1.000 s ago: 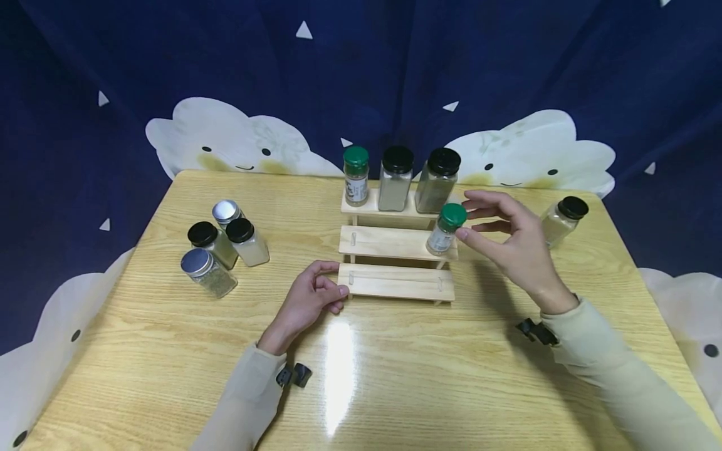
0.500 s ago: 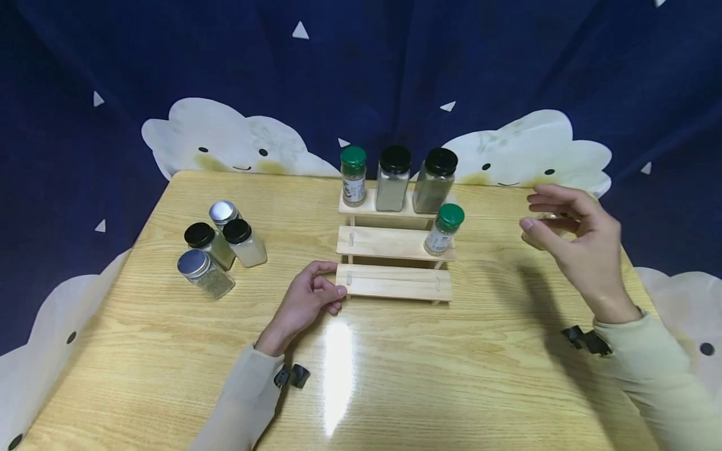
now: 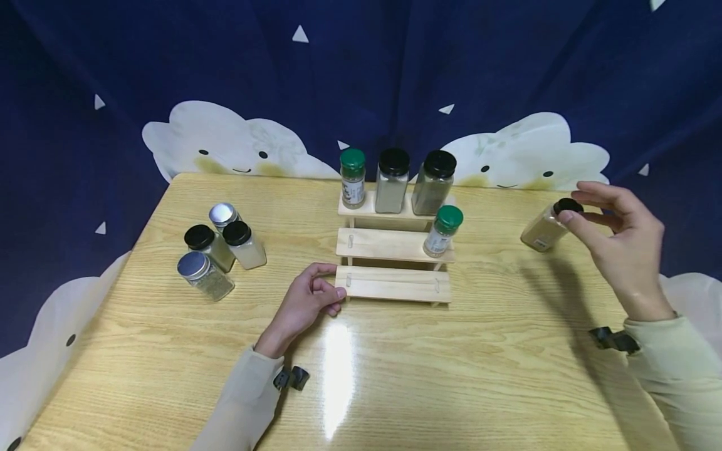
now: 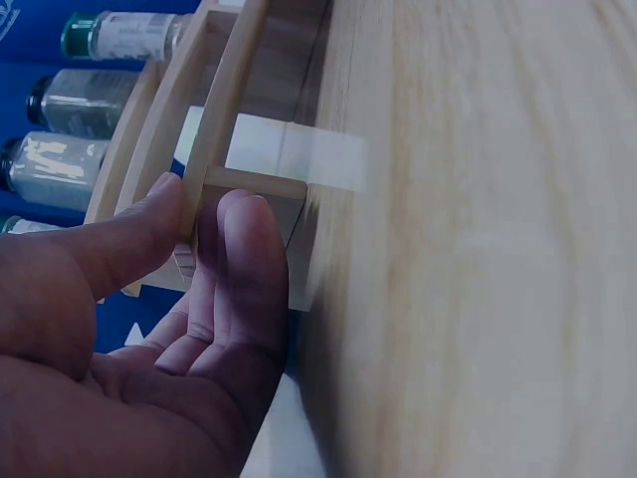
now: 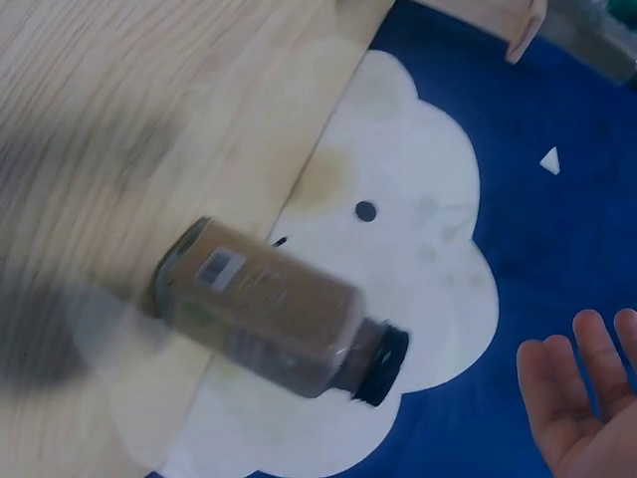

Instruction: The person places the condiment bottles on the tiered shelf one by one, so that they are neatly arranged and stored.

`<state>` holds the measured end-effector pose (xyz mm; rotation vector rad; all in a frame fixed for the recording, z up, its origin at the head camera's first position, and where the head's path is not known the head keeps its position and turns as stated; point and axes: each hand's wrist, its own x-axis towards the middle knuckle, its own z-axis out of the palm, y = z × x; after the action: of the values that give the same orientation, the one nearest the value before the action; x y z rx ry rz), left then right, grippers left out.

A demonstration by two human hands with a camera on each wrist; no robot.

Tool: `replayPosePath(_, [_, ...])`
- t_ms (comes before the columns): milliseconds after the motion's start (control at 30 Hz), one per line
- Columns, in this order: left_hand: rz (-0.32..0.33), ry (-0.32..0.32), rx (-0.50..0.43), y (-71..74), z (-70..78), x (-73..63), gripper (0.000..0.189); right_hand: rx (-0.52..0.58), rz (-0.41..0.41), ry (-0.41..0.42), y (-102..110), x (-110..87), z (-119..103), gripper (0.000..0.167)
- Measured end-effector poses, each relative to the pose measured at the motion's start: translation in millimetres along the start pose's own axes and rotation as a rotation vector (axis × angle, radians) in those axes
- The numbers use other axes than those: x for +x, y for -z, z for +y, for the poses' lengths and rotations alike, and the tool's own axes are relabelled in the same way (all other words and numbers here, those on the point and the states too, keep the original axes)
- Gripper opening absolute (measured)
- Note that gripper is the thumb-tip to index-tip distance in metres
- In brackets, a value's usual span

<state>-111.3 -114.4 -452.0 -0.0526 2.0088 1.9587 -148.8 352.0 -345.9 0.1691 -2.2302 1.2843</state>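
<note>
Left hand [image 3: 304, 297] pinches rack [image 3: 395, 285] end to its right; right hand [image 3: 626, 244] has thumb and fingers parted, gripping nothing, jar [image 3: 543, 233] on table [image 3: 451, 376] just left of it.

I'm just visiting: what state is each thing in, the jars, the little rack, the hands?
Wooden rack: standing on the table.
Top-shelf jars: three, capped, upright.
Middle-shelf jar: capped, upright.
Left-side jars: four, capped, clustered on the table.
Far-right jar: capped, on the table.
Left hand: pinching the end of the lowest shelf.
Right hand: at the far-right jar, not curled round it; touch unclear.
</note>
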Motion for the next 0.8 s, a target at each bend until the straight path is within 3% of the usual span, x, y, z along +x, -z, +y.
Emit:
replayPosePath(500, [-0.005, 0.000, -0.007, 0.2, -0.6, -0.4, 0.049, -0.117, 0.032, -0.131, 11, 5.3, 35, 0.051])
replayPosePath(800, [-0.007, -0.003, -0.015, 0.6, -0.3, -0.3, 0.050, -0.211, -0.021, -0.252, 18, 6.9, 55, 0.059])
